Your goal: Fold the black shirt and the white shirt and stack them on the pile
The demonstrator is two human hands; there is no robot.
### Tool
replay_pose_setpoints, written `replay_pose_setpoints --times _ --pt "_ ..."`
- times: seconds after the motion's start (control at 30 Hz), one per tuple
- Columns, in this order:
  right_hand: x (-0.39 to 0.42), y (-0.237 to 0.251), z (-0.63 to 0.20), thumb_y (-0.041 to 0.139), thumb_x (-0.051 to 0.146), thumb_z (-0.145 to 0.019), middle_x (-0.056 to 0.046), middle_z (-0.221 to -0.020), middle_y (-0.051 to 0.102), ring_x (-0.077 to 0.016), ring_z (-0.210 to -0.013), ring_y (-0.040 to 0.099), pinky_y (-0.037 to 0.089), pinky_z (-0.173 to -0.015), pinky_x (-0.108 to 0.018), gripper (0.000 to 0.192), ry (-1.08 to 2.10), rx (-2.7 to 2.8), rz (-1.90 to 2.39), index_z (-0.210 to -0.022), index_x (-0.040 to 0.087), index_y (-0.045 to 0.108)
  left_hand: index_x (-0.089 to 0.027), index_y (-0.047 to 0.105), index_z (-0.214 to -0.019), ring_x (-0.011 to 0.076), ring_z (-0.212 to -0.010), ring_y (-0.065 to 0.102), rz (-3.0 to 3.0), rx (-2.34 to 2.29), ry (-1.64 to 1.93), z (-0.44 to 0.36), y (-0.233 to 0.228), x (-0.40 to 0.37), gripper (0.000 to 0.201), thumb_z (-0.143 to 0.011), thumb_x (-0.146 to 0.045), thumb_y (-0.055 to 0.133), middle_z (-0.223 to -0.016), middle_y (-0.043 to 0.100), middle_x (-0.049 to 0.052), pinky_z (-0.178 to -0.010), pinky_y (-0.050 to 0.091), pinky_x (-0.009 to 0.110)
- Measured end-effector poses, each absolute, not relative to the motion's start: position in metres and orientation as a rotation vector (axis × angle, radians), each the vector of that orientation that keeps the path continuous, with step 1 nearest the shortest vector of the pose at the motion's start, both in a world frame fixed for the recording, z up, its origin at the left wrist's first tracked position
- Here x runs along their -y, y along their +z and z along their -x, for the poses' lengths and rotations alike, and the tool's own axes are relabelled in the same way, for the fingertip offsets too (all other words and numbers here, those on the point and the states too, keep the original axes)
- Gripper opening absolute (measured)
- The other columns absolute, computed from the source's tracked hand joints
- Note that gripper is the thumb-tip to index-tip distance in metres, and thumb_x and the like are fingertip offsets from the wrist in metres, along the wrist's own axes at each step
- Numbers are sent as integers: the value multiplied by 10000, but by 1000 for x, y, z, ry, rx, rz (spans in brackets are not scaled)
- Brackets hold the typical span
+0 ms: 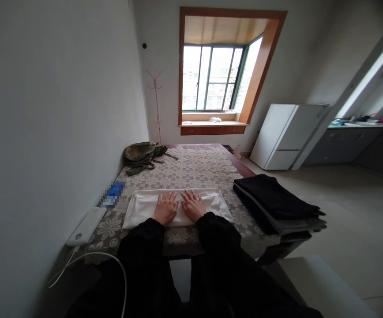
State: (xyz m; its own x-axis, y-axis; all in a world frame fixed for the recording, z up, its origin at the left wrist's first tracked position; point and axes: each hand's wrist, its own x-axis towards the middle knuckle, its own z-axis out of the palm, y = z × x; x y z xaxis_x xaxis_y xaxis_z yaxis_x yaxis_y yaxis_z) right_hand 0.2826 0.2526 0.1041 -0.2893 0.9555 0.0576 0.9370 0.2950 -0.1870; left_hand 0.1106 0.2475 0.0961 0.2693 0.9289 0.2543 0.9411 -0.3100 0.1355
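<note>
Head cam looks down on a long table (208, 174) shoved right up against the white wall, covered with a beige lace cloth with big flower patterns. A folded white cloth (145, 205) lies flat near the table's closest edge, and both hands are pressing on it side by side. Left hand (165, 207) is palm down with fingers straight and slightly spread, right hand (193, 205) same deal, flat, fingers a bit fanned out, nothing gripped. The thumbs nearly touch in the middle.

On the table's right edge sits a stack of dark folded clothes (274, 201), hanging over the edge a little. On the wall side of the table, left of the white cloth, there's a white power bank (86, 226) with a white cable (88, 260) looping off the near end, and a blue thing just beyond it that's pixelated, so can't tell what it is. A green backpack (143, 154) is slumped at the far corner by the wall.

Past the table: a bay window (216, 77) with a wooden frame, a pink coat stand (156, 106) in the corner, a white fridge (286, 134) to the right, and a kitchen counter (363, 126) beyond that. Light tile floor.

No brand names or writing I can actually read anywhere.
</note>
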Motion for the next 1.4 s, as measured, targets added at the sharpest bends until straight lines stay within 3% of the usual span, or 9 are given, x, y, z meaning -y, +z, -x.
replay_pose_setpoints --times 0.13,0.33,0.53,0.77,0.9,1.13,1.27,1.4 --pt "-253 94 -278 221 451 -1069 -39 -1745 141 -306 -1613 36 36 -1270 -571 650 286 2396 1816 -1677 223 205 -226 379 -1621 360 -1572 268 2491 1866 -409 -121 77 -250 625 -1030 -425 330 -1672 389 114 -1264 175 629" --pt "-255 90 -279 202 464 -1068 -28 -1752 66 -292 -1614 -5 -8 -1272 -564 661 318 2400 1825 -1683 223 166 -222 345 -1634 356 -1586 227 2507 1881 -376 -120 74 -250 641 -1043 -468 298 -1706 315 100 -1271 144 627" --pt "-261 88 -309 219 541 -1062 -26 -1747 126 -265 -1613 48 30 -1287 -528 701 220 2344 1964 -1678 208 192 -235 332 -1637 304 -1596 218 2463 2005 -353 -93 82 -251 659 -1042 -513 285 -1707 321 73 -1292 136 568" --pt "-266 81 -374 227 502 -1063 -76 -1724 234 -261 -1594 169 122 -1286 -487 696 65 2148 2159 -1668 159 229 -203 362 -1623 311 -1586 248 2273 2147 -349 -25 87 -248 665 -1034 -509 318 -1693 349 97 -1296 132 546" --pt "-266 78 -380 212 506 -1059 -86 -1725 223 -263 -1595 166 124 -1287 -478 713 70 2149 2169 -1666 133 226 -194 366 -1620 317 -1585 248 2270 2143 -352 -18 87 -246 662 -1033 -496 322 -1695 344 110 -1295 129 555" --pt "-265 98 -346 240 393 -1058 -124 -1718 235 -322 -1600 121 -9 -1247 -652 648 55 2259 2108 -1657 150 261 -171 356 -1624 362 -1596 194 2339 2152 -280 -47 93 -251 649 -1037 -435 273 -1709 303 114 -1277 124 619" --pt "-257 98 -291 233 404 -1068 -45 -1733 202 -272 -1606 121 4 -1272 -575 615 146 2372 1772 -1664 254 259 -229 351 -1630 330 -1598 204 2513 1926 -289 -91 90 -252 624 -1039 -408 262 -1709 316 66 -1286 127 601" --pt "-251 90 -267 217 473 -1070 -27 -1742 155 -283 -1611 86 20 -1277 -562 641 290 2431 1709 -1669 249 239 -263 354 -1629 307 -1593 231 2537 1870 -310 -103 83 -249 616 -1041 -432 280 -1703 334 61 -1286 156 579"
